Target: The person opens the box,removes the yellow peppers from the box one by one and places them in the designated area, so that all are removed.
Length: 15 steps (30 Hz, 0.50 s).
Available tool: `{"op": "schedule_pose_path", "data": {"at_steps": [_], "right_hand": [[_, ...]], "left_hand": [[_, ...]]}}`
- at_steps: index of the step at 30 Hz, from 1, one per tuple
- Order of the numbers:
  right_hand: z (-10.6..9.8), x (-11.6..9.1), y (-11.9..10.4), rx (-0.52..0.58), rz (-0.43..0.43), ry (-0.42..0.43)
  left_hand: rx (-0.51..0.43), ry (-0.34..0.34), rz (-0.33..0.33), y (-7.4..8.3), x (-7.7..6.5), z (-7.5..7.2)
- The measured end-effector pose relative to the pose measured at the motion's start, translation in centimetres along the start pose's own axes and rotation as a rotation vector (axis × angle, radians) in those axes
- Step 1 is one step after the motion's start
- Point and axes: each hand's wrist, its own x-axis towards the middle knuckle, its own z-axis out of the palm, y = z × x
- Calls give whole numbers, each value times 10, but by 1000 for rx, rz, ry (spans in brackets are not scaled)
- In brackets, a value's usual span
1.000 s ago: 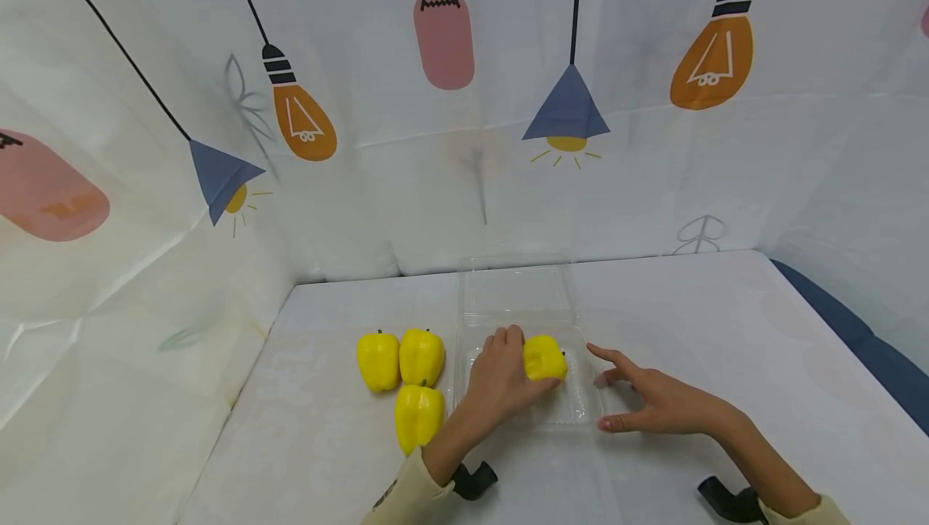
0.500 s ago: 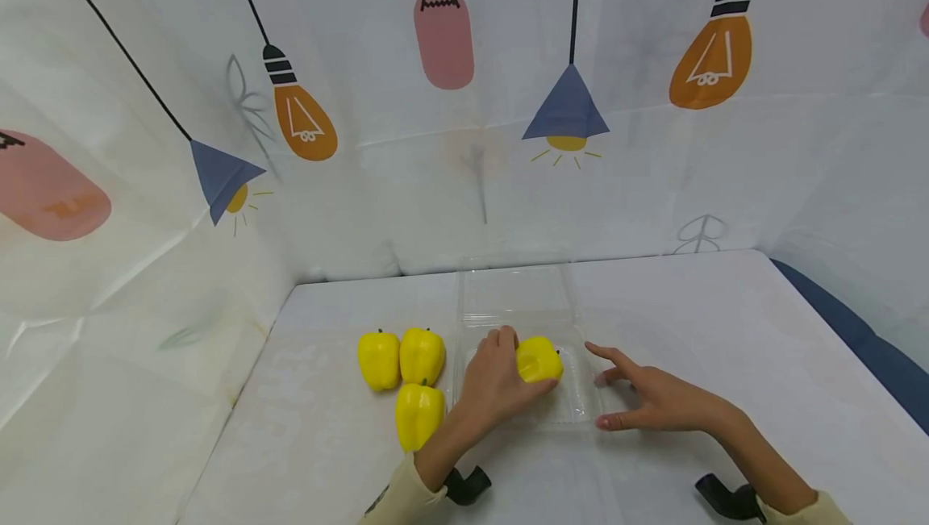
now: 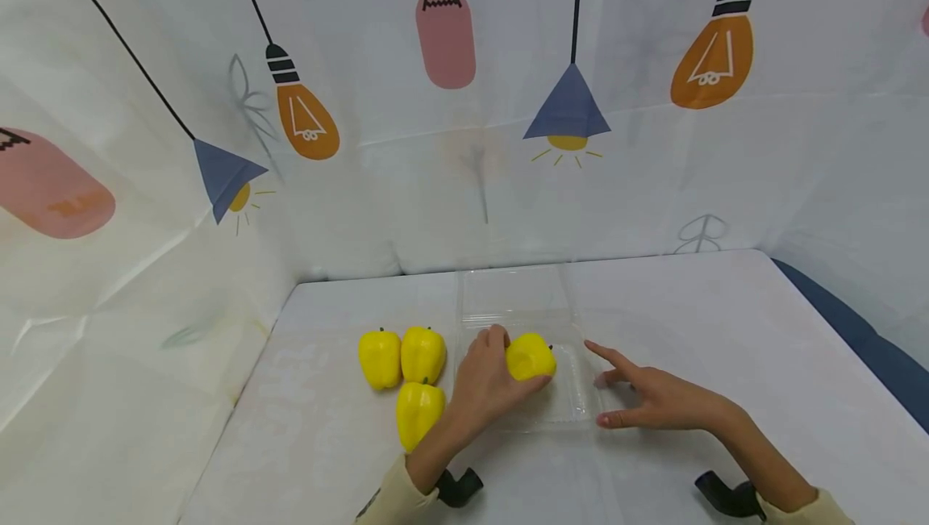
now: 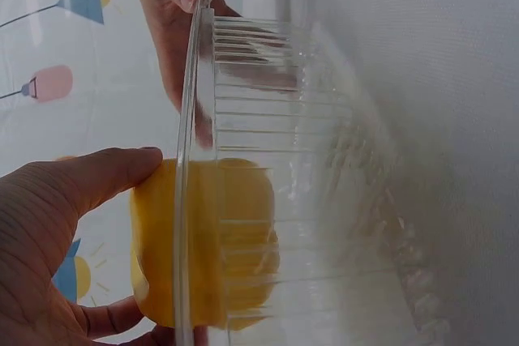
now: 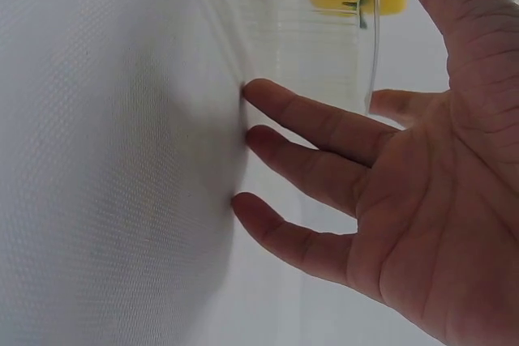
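Note:
A yellow bell pepper is gripped between the thumb and fingers of my left hand. It sits low over the clear plastic clamshell box, its lower part below the rim in the left wrist view, where the pepper shows through the ribbed wall. Whether it touches the box floor I cannot tell. My right hand is spread at the box's right side. In the right wrist view, several fingertips of that hand rest on the tabletop beside the box wall.
Three more yellow bell peppers stand grouped left of the box: one at the back left, another beside it, a third in front. The box's lid lies folded back toward the printed curtain. A white table lies beneath everything.
My left hand has shifted the held bell pepper a little to the left within the box. The right hand has barely moved. The three other peppers stay where they were.

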Motion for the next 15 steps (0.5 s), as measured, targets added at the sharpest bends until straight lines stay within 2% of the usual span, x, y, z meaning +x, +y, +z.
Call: {"op": "schedule_pose_path", "data": {"at_steps": [8, 15], "right_hand": [[0, 1, -1, 8, 27, -7], [-1, 1, -2, 22, 16, -10]], "left_hand": [[-58, -4, -23, -4, -2, -7], [-112, 3, -41, -9, -4, -13]]}}
